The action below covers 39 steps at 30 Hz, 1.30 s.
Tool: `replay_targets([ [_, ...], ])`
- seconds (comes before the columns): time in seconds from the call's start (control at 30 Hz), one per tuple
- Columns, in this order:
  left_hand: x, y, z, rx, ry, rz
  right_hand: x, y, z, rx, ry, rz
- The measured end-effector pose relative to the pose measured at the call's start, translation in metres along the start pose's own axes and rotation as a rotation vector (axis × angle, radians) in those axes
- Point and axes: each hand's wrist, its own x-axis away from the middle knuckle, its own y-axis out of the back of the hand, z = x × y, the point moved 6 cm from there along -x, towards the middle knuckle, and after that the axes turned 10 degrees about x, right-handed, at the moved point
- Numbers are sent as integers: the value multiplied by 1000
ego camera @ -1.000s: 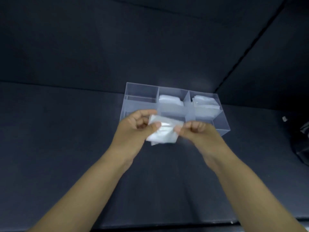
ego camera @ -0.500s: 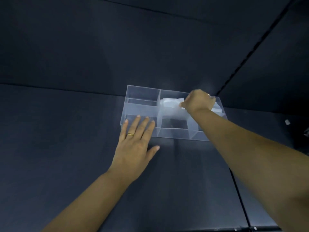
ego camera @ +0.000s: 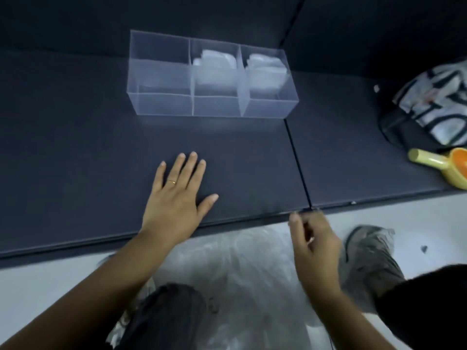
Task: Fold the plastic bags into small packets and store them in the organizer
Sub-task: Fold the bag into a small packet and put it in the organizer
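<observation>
- Resting palm-down on the dark mat [ego camera: 75, 147] in the head view, the left hand [ego camera: 177, 195] has its fingers straight and slightly spread, gripping nothing; a thin ring [ego camera: 172, 182] sits on one finger.
- The right hand [ego camera: 313, 246] hangs past the near edge of the mat, just above the floor. It is smeared by motion blur: the fingers look loosely curled, but I cannot tell whether they pinch anything.
- The organizer [ego camera: 164, 104], a clear box split into two rows of three compartments, stands on the mat beyond the left hand and well apart from both hands.
- Folded packets of whitish plastic lie in its far row: one stack in the middle compartment [ego camera: 214, 61], another in the right compartment [ego camera: 265, 64].
- A loose heap of clear plastic bags [ego camera: 240, 274] lies on the pale floor [ego camera: 38, 286] below the mat's edge, between the person's legs and just under the right hand.
- A dark-trousered knee [ego camera: 164, 314] shows at the bottom, and a grey shoe [ego camera: 369, 251] stands right of the right hand.
- A seam [ego camera: 298, 157] runs across the mat from the organizer's right front corner toward the near edge.
- On the mat's right part, a black-and-white patterned bag [ego camera: 437, 102] lies near the frame edge, with a yellow scoop [ego camera: 439, 165], orange inside, just in front of it.
</observation>
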Motion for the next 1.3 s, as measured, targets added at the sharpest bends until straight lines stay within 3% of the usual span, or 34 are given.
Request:
replay_targets([
  [0.13,-1,0,0,-6,-23,-17,75,-46,-79,389,-177,472],
  [0.2,-2,-1,1,-4,-35,-25,80,-54,-93,430,-128,522],
  [0.3,-3,-2,3,-11,-30,-15,56,-44,-86,325,-121,480],
  [0.43,-4,0,4,4,8,62,8,-6,-40,-95,-174,546],
  [0.5,-9,8,3,196,72,136,-15,23,-5,-289,-122,566],
  [0.6,-6,39,-17,958,238,337,-48,53,39,-545,-184,632],
  [0.67,0,71,-44,1337,179,443,-68,65,66,-654,-262,716],
  [0.77,7,118,-77,1437,0,488,-91,82,101,-743,-370,769],
  [0.87,1,155,-81,1598,85,302,-109,94,119,-843,-376,855],
  [0.93,-5,171,-73,1728,183,200,-116,95,115,-724,-397,931],
  [1.07,-12,191,-62,1737,332,136,-130,107,112,-343,-259,930],
  [1.13,-12,201,-65,1675,364,161,-142,122,116,-399,-158,868],
  [1.2,-11,213,-71,1629,372,203,-141,140,130,-493,1,949],
  [1.27,-10,228,-77,1590,380,224,-127,151,147,-401,234,1033],
  [1.3,-9,236,-82,1577,381,230,-124,153,155,-330,312,980],
])
